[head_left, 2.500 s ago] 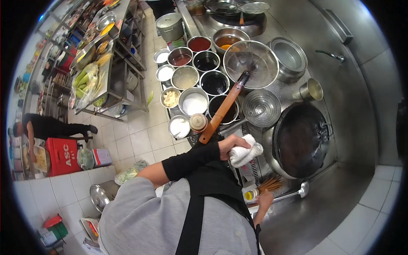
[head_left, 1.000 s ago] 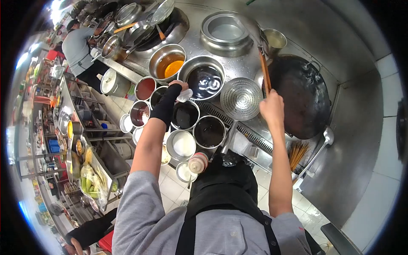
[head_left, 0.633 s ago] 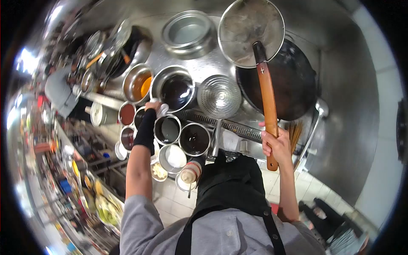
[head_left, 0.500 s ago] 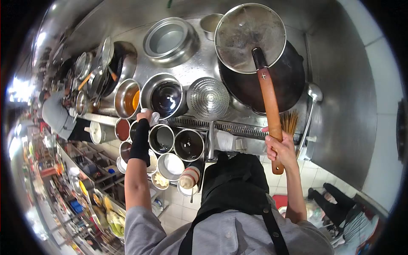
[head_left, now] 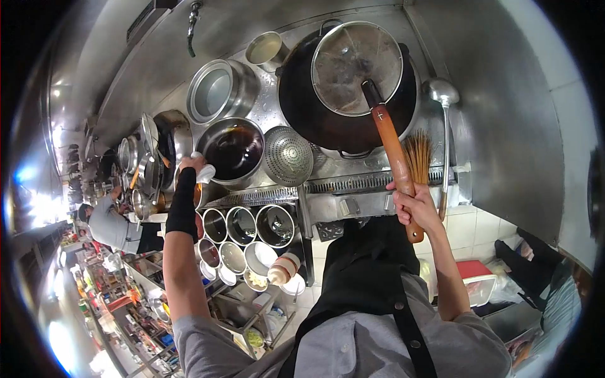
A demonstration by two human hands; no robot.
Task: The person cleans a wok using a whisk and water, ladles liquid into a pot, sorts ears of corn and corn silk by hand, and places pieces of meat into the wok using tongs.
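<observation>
My left hand (head_left: 191,165), below a black sleeve, is closed on a white cloth (head_left: 206,172) at the near left rim of a steel pot (head_left: 247,178). Dark brown liquid (head_left: 230,151) fills part of this pot; whether the pot is lifted I cannot tell. My right hand (head_left: 416,208) is wrapped round the wooden handle of a round mesh strainer (head_left: 343,53), whose mesh hangs over a large dark wok (head_left: 299,101). Against the pot's right side lies a perforated ladle (head_left: 288,156). Just beyond my right fingers stands a bamboo brush (head_left: 418,154).
A metal ladle (head_left: 442,94) leans at the right wall. Nested pots (head_left: 217,94) and a small pot (head_left: 266,49) stand at the back. Several seasoning containers (head_left: 275,225) and a squeeze bottle (head_left: 283,269) sit below my left arm. A person (head_left: 113,223) works at far left.
The view has shifted, so the wok appears further left and more of the tap shows. The liquid's surface in the steel pot looks different, with brown on the wall. Both hands keep their holds.
</observation>
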